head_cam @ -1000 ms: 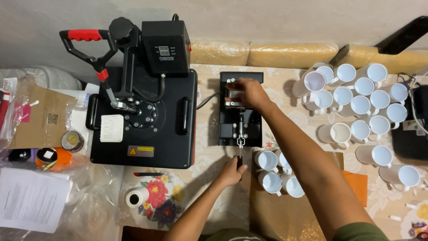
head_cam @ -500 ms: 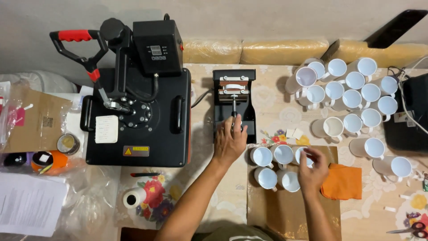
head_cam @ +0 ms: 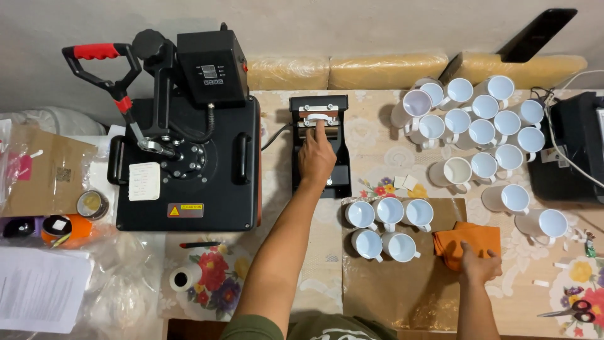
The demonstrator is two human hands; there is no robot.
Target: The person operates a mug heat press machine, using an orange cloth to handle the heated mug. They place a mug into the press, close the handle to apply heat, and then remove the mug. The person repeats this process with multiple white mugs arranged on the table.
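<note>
My left hand [head_cam: 316, 157] rests on the small black mug press [head_cam: 321, 145] at the table's centre, index finger pointing at the mug clamped in its far end. My right hand [head_cam: 479, 264] lies on a folded orange cloth [head_cam: 469, 242] at the near right, fingers pressing into it. Several white mugs [head_cam: 385, 226] stand on brown paper between the two hands.
A large black flat heat press [head_cam: 189, 157] with a red-gripped handle stands at the left. Many white mugs [head_cam: 478, 132] crowd the far right beside a black printer [head_cam: 572, 148]. Scissors [head_cam: 576, 311] lie at the near right; a tape roll, papers and plastic bags at the left.
My left hand moved from the press lever's near end up onto the mug press. My right hand went from the press down past the near mugs to the orange cloth.
</note>
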